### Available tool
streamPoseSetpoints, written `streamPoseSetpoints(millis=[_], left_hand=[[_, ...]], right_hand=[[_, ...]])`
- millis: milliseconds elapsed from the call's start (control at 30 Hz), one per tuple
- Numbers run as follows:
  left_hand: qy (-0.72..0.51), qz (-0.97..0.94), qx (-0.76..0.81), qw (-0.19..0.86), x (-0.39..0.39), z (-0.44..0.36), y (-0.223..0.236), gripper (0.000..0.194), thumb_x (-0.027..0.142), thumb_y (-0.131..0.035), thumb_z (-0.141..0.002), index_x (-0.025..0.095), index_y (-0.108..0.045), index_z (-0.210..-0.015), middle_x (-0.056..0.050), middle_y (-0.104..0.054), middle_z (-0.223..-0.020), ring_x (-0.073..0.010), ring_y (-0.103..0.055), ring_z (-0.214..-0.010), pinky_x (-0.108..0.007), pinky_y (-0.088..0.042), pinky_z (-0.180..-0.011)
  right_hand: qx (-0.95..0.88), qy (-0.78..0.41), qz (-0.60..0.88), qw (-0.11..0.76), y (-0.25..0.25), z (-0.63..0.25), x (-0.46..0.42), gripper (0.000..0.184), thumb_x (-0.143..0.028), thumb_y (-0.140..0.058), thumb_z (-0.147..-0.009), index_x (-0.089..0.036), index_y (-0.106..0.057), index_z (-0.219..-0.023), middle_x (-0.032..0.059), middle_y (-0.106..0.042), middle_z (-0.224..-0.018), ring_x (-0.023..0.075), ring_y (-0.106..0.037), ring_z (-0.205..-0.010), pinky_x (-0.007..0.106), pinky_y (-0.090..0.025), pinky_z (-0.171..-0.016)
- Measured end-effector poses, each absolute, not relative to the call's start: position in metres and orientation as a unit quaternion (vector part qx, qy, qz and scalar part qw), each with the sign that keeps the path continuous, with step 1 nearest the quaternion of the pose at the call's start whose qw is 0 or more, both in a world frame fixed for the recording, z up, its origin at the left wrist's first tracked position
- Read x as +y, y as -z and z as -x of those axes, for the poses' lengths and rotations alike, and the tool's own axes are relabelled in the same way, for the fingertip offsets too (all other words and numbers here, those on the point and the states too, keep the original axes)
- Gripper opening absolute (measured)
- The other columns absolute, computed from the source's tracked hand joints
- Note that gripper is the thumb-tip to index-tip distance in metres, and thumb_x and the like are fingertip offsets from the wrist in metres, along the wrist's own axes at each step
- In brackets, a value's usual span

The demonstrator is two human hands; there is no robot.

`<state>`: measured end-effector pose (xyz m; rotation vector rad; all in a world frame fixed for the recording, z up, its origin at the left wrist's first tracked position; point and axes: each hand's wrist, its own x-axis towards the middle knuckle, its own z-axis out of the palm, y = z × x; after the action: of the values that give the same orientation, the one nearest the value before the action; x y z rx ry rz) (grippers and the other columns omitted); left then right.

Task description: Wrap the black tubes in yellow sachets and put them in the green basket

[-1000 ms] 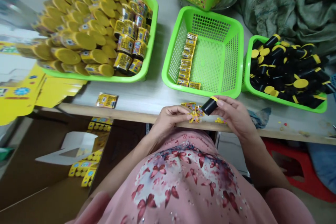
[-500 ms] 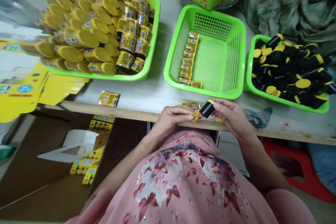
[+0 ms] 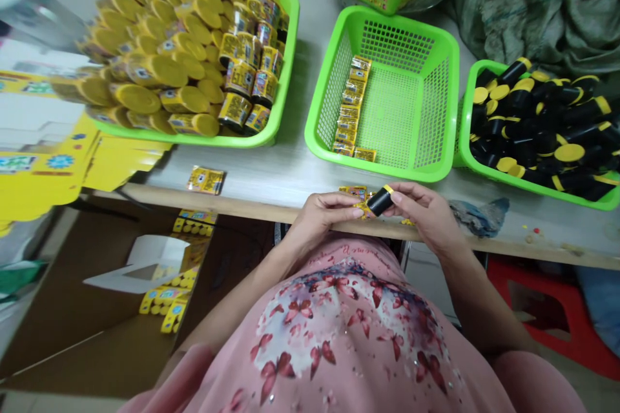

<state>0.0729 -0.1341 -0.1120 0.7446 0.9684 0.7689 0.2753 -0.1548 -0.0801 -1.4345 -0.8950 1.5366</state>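
At the table's front edge my right hand (image 3: 426, 213) pinches a small black bottle (image 3: 379, 202) by its yellow-capped end, the bottle tilted. My left hand (image 3: 325, 214) is closed on a yellow printed plastic sleeve (image 3: 361, 208), which meets the bottle's lower end. How far the bottle sits inside the sleeve I cannot tell. Just behind my fingers lie more yellow sleeves (image 3: 352, 191), partly hidden. A green basket (image 3: 382, 171) stands behind them, with a row of flat yellow sleeves (image 3: 349, 113) along its left side.
A green basket (image 3: 285, 77) at left is heaped with yellow-capped, sleeved bottles (image 3: 169, 68). Another at right (image 3: 542, 192) holds bare black bottles (image 3: 527, 122). One sleeve (image 3: 206, 179) lies on the table. A cardboard box (image 3: 53, 310) stands below left, a red stool (image 3: 557, 329) below right.
The black bottle and the sleeve have come closer together, so less of the sleeve shows. The view has shifted slightly; the baskets stay put.
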Motion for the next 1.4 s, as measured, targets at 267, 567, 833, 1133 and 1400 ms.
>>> streamPoseSetpoints(millis=[267,567,833,1133,1400], left_hand=[[-0.341,-0.316,0.423,0.778,-0.134,-0.079,0.116,0.021,0.022,-0.09,-0.055,0.022,-0.082,-0.075,0.0,-0.077,-0.074,-0.0132,-0.065,-0.068,-0.026,-0.05,-0.073],[-0.353,-0.331,0.435,0.759,-0.134,-0.078,0.112,0.025,0.022,-0.092,-0.054,0.02,-0.081,-0.076,0.001,-0.075,-0.073,-0.0097,-0.062,-0.064,-0.022,-0.048,-0.066],[-0.345,-0.271,0.383,0.813,-0.132,-0.081,0.11,0.033,0.029,-0.094,-0.055,0.017,-0.079,-0.082,-0.001,-0.076,-0.073,-0.0137,-0.068,-0.061,-0.029,-0.056,-0.069],[-0.275,-0.255,0.301,0.877,-0.129,-0.077,0.106,0.034,0.042,-0.09,-0.066,0.014,-0.079,-0.081,-0.004,-0.075,-0.07,-0.0151,-0.071,-0.056,-0.025,-0.059,-0.059],[-0.326,-0.312,0.393,0.801,-0.142,-0.077,0.109,0.033,0.026,-0.091,-0.062,0.017,-0.078,-0.091,-0.004,-0.078,-0.087,-0.0169,-0.072,-0.073,-0.033,-0.058,-0.08]], right_hand=[[-0.368,-0.614,0.568,0.406,0.078,-0.27,-0.154,0.044,-0.048,-0.088,-0.065,-0.019,-0.069,-0.093,0.0022,-0.074,-0.087,0.0128,-0.07,-0.07,0.033,-0.064,-0.077],[-0.431,-0.551,0.586,0.408,0.077,-0.269,-0.161,0.039,-0.041,-0.086,-0.067,-0.021,-0.07,-0.096,0.0032,-0.075,-0.089,0.0147,-0.07,-0.08,0.032,-0.063,-0.08],[-0.528,-0.438,0.562,0.462,0.094,-0.258,-0.171,0.018,-0.034,-0.075,-0.084,-0.024,-0.074,-0.099,0.0041,-0.077,-0.103,0.0184,-0.072,-0.097,0.038,-0.059,-0.093],[-0.532,-0.532,0.46,0.471,0.102,-0.266,-0.171,0.029,-0.034,-0.07,-0.091,-0.034,-0.07,-0.12,-0.0004,-0.075,-0.121,0.0163,-0.07,-0.112,0.036,-0.057,-0.101],[-0.531,-0.439,0.553,0.468,0.11,-0.255,-0.166,0.029,-0.045,-0.076,-0.082,-0.023,-0.069,-0.1,0.0029,-0.077,-0.095,0.0179,-0.073,-0.088,0.034,-0.062,-0.082]])
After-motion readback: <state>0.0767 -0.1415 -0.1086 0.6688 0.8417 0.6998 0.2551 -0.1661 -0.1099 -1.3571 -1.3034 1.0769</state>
